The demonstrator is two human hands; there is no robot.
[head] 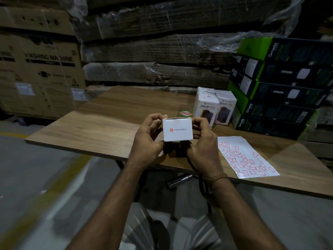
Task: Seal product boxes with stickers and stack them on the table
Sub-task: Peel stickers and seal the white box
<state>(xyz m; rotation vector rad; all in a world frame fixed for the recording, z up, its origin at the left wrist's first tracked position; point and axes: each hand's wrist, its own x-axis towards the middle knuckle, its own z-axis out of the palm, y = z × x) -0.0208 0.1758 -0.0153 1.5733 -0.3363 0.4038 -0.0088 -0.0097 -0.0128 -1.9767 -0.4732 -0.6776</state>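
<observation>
Both hands hold one small white cardboard box (177, 129) in the air above the near edge of the brown wood-pattern counter (100, 123). Left hand (147, 141) grips the left side of the box: the fingers are curled over the top left corner and the thumb side is against the lower left edge. Right hand (202, 147) grips the right side in the same way, with the fingers bent around the right edge and a brown bead bracelet (217, 177) on the wrist. Neither hand is spread; both are closed around the box.

The box shows its end face to the camera. This face is almost square, plain white, with a small orange logo and the grey word PORTRONICS in the middle. At the top edge a thin dark gap is visible. The rest of the box is hidden behind this face and the hands.

On the counter to the right lies a white sheet with many small red-outlined stickers (245, 157), flat, near the right hand but not touching it. Behind the held box stand several white boxes printed HALLEY 20K (214, 107), upright and close together. Just beside them, on the right, is a stack of dark boxes with green ends (281, 87). A green and red oval label (186, 113) lies on the counter just left of the white boxes.
</observation>
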